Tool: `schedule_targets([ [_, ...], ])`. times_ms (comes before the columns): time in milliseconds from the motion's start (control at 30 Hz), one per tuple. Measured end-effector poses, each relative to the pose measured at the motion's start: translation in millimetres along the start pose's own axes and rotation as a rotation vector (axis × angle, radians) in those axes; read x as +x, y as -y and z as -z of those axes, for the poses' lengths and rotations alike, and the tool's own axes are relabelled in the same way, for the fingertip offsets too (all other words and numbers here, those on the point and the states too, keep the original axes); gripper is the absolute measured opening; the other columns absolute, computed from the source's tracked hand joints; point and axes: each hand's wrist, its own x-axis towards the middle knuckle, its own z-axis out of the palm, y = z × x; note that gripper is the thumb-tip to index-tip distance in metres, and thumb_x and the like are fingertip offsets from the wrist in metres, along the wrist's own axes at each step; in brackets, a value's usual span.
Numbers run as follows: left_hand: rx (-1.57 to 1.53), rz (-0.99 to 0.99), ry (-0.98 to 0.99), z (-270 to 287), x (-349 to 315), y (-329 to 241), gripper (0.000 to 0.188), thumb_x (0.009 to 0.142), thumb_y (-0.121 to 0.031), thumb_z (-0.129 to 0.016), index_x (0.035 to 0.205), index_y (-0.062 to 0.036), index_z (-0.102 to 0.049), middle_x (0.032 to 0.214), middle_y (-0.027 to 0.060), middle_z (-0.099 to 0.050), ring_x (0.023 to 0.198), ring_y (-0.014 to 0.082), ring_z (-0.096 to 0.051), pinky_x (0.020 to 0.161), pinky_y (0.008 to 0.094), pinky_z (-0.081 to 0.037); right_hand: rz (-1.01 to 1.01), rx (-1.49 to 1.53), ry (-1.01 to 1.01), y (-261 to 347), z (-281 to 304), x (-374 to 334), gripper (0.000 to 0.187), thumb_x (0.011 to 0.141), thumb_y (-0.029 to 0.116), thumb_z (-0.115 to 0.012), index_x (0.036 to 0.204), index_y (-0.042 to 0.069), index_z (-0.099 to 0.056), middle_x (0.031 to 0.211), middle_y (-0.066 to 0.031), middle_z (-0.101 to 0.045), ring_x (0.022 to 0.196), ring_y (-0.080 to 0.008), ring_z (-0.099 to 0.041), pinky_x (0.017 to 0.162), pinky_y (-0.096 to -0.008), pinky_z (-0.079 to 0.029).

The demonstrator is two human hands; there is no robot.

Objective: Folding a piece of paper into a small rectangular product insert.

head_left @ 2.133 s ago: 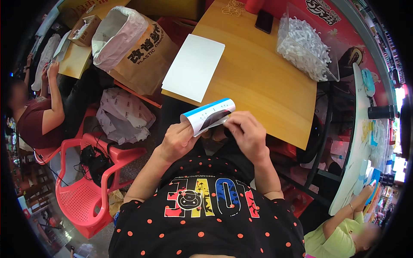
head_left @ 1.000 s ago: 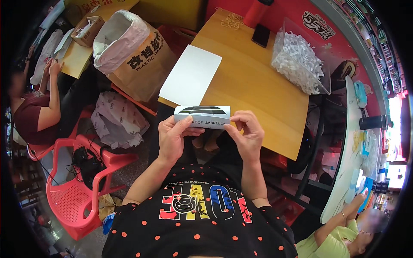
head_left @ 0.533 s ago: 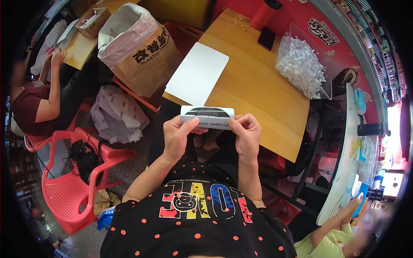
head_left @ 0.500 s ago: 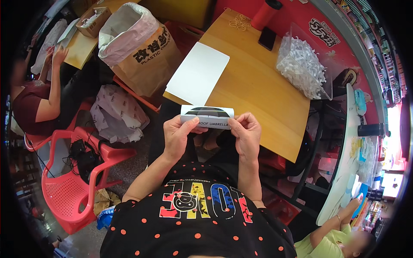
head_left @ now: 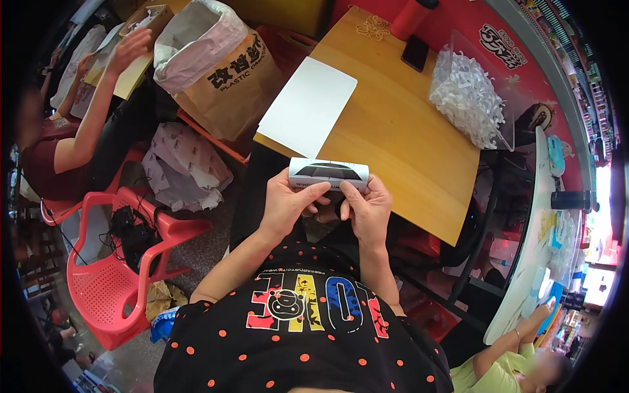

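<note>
Close in front of my body, a printed paper sheet (head_left: 329, 170) with a dark umbrella picture is bent over into a curved, roll-like shape. My left hand (head_left: 288, 204) pinches its lower left edge, thumb on the printed face. From the other side my right hand (head_left: 367, 204) grips the lower right part, its thumb near the left one. The fingers behind the paper are partly hidden. Just beyond it, a stack of white sheets (head_left: 308, 105) lies on the near left corner of the wooden table (head_left: 400, 131).
A clear bin of white curled strips (head_left: 466, 98) stands on the table's right side. Farther back are a phone (head_left: 415, 54), a red bottle (head_left: 413, 18) and yellow rubber bands (head_left: 372, 27). Left are a large paper sack (head_left: 226, 78), a red chair (head_left: 108, 288) and a co-worker (head_left: 72, 147).
Both thumbs have moved closer together along the sheet's lower edge and cover more of its print. The co-worker at left has raised an arm. The view has shifted slightly.
</note>
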Motion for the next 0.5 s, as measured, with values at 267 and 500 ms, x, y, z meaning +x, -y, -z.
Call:
schedule_targets([
  [267, 0.021, -0.055, -0.038, -7.5, -1.0, 7.4, 0.014, 0.081, -0.01, -0.072, 0.09, -0.0004, -0.066, 0.072, 0.003, -0.066, 0.054, 0.0041, -0.056, 0.047, 0.0167, -0.041, 0.0, -0.114, -0.003, 1.8, -3.7, -0.9, 0.015, 0.085, 0.0, -0.063, 0.099, -0.004, -0.057, 0.07, -0.0045, -0.062, 0.045, -0.0056, -0.049, 0.039, -0.0189, -0.035],
  [500, -0.166, 0.148, 0.245, 35.2, 1.5, 12.1, 0.027, 0.095, -0.022, -0.053, 0.103, 0.002, -0.063, 0.091, 0.0107, -0.067, 0.067, 0.0177, -0.067, 0.052, 0.0234, -0.048, -0.074, 0.049, 0.004, 2.9, 10.7, 0.5, 0.009, 0.091, 0.002, -0.055, 0.086, -0.005, -0.058, 0.068, -0.0069, -0.059, 0.038, -0.008, -0.045, 0.033, -0.0207, -0.033],
])
